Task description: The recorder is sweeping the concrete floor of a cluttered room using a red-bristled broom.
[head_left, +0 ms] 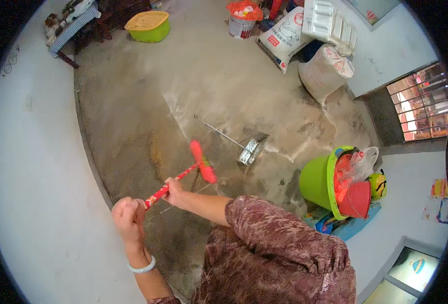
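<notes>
A broom (202, 163) with a red head and a red patterned handle reaches out over the concrete floor in front of me. My left hand (128, 215), a pale bangle on its wrist, is closed around the upper end of the handle. Further down, my right hand (172, 192) grips the same handle, nearer the head. Whether the bristles touch the floor I cannot tell. Beyond the broom head and to its right, a metallic dustpan (251, 152) lies on the floor, its long thin handle pointing away to the far left. Neither hand touches it.
At the right stands a large green tub (319, 183) holding a red bucket (354, 199) and plastic bags. Filled sacks (321, 76) lean by the far right wall. A lidded green basin (149, 33) and a pail (240, 28) sit farther back. A white wall (42, 167) borders the left.
</notes>
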Demonstrator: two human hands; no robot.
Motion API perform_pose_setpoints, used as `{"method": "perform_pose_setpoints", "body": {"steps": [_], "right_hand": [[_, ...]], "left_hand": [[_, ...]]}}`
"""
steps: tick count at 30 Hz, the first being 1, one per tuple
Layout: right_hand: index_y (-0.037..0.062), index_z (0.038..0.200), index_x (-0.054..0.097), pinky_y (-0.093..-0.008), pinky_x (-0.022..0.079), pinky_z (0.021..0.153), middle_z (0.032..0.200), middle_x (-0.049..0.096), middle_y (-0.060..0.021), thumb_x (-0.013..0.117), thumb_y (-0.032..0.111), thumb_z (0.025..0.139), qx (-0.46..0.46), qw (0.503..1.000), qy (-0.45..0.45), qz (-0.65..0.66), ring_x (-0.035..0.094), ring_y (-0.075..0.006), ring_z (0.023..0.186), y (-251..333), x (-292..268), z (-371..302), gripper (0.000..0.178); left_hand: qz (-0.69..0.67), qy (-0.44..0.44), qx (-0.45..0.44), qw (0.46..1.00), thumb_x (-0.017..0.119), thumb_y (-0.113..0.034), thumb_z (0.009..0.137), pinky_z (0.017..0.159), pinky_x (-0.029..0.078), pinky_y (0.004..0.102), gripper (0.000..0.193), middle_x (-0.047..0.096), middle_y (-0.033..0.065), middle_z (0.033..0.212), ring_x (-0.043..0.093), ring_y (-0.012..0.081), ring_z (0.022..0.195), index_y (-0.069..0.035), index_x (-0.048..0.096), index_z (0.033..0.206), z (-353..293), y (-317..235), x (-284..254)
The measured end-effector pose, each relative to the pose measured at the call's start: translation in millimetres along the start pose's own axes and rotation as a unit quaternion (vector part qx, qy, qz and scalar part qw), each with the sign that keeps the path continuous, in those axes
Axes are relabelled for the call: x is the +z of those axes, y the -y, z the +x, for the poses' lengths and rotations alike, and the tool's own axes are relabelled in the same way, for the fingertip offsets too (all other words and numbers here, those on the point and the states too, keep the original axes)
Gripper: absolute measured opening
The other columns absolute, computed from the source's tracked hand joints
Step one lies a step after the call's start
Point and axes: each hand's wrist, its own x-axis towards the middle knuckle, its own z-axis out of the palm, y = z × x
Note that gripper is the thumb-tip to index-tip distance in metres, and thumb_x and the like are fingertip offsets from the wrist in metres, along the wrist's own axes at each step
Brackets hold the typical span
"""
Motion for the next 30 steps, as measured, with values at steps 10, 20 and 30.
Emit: {"method": "perform_pose_setpoints", "body": {"steps": [10,20,30], "right_hand": [[0.0139,0.074,0.043,-0.0318,0.041,0.05,0.059,0.047,0.0,0.054,0.017,0.078,0.001,0.987,0.091,-0.135,0.047,-0.0138,0.053,2.4,7.7,-26.9,0.012],[0.0104,0.07,0.048,-0.0334,0.041,0.042,0.056,0.051,-0.0055,0.05,0.026,0.081,0.098,0.864,0.07,-0.488,0.052,-0.0201,0.046,-7.2,-178.4,-74.7,0.019],[0.0073,0.082,0.046,-0.0374,0.052,0.061,0.07,0.054,-0.0057,0.056,0.016,0.084,0.397,0.8,0.013,-0.451,0.058,-0.0223,0.065,-153.6,-282.2,-223.9,0.014]], "left_hand": [[-0.011,0.003,0.09,0.996,0.049,-0.001,0.075,0.052,0.034,0.0274,0.03,0.036,0.0017,0.049,0.034,0.0134,0.045,-0.003,0.033,0.05,-73.1,-15.9,28.9],[-0.093,-0.324,0.025,0.941,0.044,-0.004,0.075,0.061,0.039,0.0335,0.028,0.035,0.0031,0.046,0.035,0.0147,0.045,-0.005,0.033,0.049,-277.4,43.9,109.8],[-0.038,-0.686,0.065,0.723,0.04,-0.009,0.081,0.054,0.034,0.0344,0.034,0.024,0.0005,0.044,0.022,0.0137,0.041,-0.011,0.022,0.053,-489.9,-34.1,190.1]]}}
